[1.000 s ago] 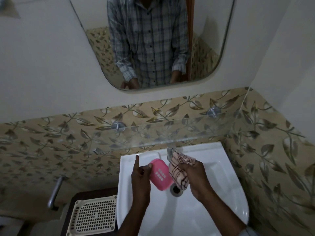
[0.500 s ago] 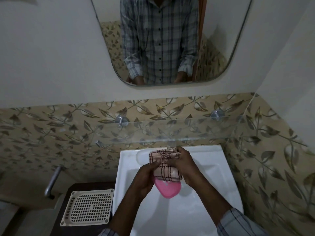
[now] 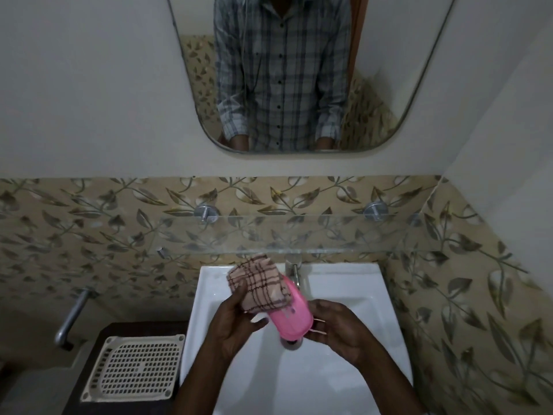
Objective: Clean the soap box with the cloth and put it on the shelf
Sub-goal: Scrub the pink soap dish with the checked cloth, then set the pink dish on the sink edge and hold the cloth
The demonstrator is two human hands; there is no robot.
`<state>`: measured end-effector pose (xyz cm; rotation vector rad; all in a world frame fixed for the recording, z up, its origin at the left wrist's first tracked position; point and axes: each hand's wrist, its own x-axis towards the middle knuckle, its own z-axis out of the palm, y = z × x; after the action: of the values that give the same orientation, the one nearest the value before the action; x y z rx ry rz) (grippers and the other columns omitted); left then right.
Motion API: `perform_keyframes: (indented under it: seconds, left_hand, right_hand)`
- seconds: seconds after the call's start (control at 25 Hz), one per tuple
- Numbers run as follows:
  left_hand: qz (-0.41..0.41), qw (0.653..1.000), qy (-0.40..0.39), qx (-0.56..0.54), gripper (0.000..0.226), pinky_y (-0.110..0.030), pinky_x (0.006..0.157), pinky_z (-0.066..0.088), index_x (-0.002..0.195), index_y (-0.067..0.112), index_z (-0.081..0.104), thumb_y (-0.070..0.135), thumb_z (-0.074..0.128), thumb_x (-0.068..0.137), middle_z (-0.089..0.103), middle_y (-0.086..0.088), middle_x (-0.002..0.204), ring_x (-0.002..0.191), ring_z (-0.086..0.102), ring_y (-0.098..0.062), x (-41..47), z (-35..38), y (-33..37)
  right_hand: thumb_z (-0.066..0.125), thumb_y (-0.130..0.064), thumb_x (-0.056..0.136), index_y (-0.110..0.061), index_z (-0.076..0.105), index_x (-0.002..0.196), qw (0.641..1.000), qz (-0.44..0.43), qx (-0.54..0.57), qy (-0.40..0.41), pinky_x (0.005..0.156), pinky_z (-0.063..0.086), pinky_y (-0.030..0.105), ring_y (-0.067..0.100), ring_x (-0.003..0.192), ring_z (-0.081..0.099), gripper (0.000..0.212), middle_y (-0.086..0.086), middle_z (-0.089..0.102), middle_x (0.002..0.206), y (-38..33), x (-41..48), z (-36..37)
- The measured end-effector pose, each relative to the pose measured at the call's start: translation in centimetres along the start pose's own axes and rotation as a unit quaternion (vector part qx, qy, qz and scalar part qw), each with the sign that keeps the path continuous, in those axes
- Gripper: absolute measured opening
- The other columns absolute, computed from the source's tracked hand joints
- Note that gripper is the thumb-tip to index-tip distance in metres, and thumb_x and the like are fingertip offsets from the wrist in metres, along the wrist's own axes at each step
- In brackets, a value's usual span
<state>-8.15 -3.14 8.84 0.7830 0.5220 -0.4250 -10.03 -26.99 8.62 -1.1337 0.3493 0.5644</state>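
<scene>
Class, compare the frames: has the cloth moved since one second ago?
Yes. The cloth shifted left: earlier right of the tap, now left of it.

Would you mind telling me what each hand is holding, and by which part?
Left hand grips the cloth by its left edge; right hand holds the soap box by its near end.

Dim, flat indoor light with soft-edged shadows only. Falls brightest on the white washbasin (image 3: 344, 295), with a soft sheen down its left slope. Faint pale glints along the front edge of the glass shelf (image 3: 329, 235). Leaves the left hand (image 3: 236, 324) and right hand (image 3: 341, 330) underexposed, almost without surface detail. Slight motion smear on the pink soap box (image 3: 291, 322) and checked cloth (image 3: 257, 286). Wide-angle bowing of the mirror (image 3: 389, 85) edges; murky and grainy toward the lower left corner.
</scene>
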Motion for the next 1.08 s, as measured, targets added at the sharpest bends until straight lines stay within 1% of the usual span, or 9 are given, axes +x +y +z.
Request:
perform_keyframes:
  seconds: [0.2,0.32,0.4,0.52,0.6,0.68,0.84,0.96,1.08]
  left_hand:
    - [0.021,0.999,-0.014,-0.029,0.042,-0.059,0.104,0.043,0.131,0.014,0.06,0.032,0.056,0.092,0.071,-0.018,0.123,0.114,0.065,-0.036,0.3,-2.4,1.3]
    - [0.022,1.0,0.001,-0.017,0.044,-0.051,0.093,0.055,0.13,0.014,0.061,0.031,0.061,0.089,0.07,-0.017,0.125,0.11,0.07,-0.033,-0.1,-3.6,0.7]
    - [0.006,1.0,0.02,-0.013,0.042,-0.047,0.086,0.06,0.131,0.014,0.061,0.028,0.059,0.092,0.07,-0.016,0.126,0.113,0.068,-0.032,-0.4,-4.6,0.0]
    - [-0.017,0.998,0.058,-0.014,0.043,-0.044,0.08,0.06,0.132,0.015,0.059,0.028,0.06,0.091,0.074,-0.014,0.118,0.112,0.066,-0.03,-0.6,-5.6,-0.7]
    - [-0.016,0.998,0.065,-0.015,0.042,-0.042,0.078,0.061,0.131,0.015,0.06,0.028,0.06,0.091,0.074,-0.014,0.117,0.111,0.066,-0.029,-0.8,-5.6,-0.7]
    - [-0.009,0.998,0.067,-0.015,0.042,-0.042,0.076,0.062,0.131,0.014,0.06,0.027,0.06,0.091,0.073,-0.015,0.119,0.111,0.067,-0.029,-0.8,-5.4,-0.5]
    - [-0.006,0.998,0.062,-0.012,0.047,-0.041,0.076,0.063,0.129,0.013,0.061,0.027,0.063,0.084,0.073,-0.015,0.121,0.102,0.073,-0.026,-1.0,-4.6,-0.4]
    - [-0.019,0.998,0.059,0.004,0.044,-0.042,0.076,0.063,0.126,0.015,0.063,0.028,0.063,0.084,0.073,-0.015,0.12,0.101,0.074,-0.028,-0.9,-4.4,-0.9]
    - [-0.033,0.996,0.082,0.012,0.043,-0.044,0.082,0.059,0.119,0.017,0.067,0.027,0.068,0.078,0.076,-0.013,0.111,0.106,0.07,-0.03,-0.9,-4.3,-1.6]
  right_hand:
    - [0.066,-0.002,0.081,-0.006,0.069,0.088,0.986,-0.09,0.079,0.119,0.071,0.063,0.039,0.032,0.081,0.073,0.009,0.019,0.072,0.091,-4.1,0.7,-6.4]
    - [0.067,0.002,0.087,-0.009,0.07,0.089,0.938,-0.236,-0.149,0.204,0.071,0.056,0.032,0.026,0.082,0.067,0.012,0.011,0.072,0.087,-4.8,1.6,-9.1]
    - [0.069,-0.009,0.088,-0.012,0.073,0.091,0.803,-0.34,-0.426,0.242,0.078,0.052,0.032,0.022,0.086,0.066,0.006,0.005,0.071,0.09,-3.9,2.0,-10.2]
    - [0.062,0.003,0.089,0.001,0.071,0.09,0.491,-0.499,-0.685,0.202,0.092,0.05,0.039,0.033,0.087,0.062,0.01,0.016,0.067,0.089,-2.1,2.4,-11.1]
    - [0.054,0.007,0.092,0.006,0.069,0.088,0.431,-0.525,-0.709,0.188,0.095,0.05,0.042,0.035,0.084,0.06,0.016,0.02,0.064,0.085,-1.3,2.7,-11.3]
    - [0.057,0.012,0.087,0.005,0.072,0.088,0.459,-0.502,-0.696,0.231,0.091,0.054,0.042,0.035,0.086,0.064,0.016,0.02,0.067,0.088,-1.2,3.4,-11.5]
    - [0.077,0.023,0.065,0.002,0.076,0.082,0.624,-0.395,-0.624,0.254,0.078,0.053,0.03,0.03,0.082,0.072,0.027,0.017,0.072,0.086,-0.9,4.8,-10.9]
    - [0.077,0.024,0.063,0.001,0.077,0.079,0.654,-0.328,-0.632,0.256,0.072,0.057,0.025,0.03,0.08,0.073,0.028,0.018,0.072,0.085,0.0,6.6,-10.4]
    - [0.064,0.003,0.087,-0.002,0.073,0.103,0.698,-0.228,-0.63,0.252,0.087,0.053,0.031,0.031,0.103,0.067,0.019,0.015,0.069,0.107,1.0,8.0,-10.8]
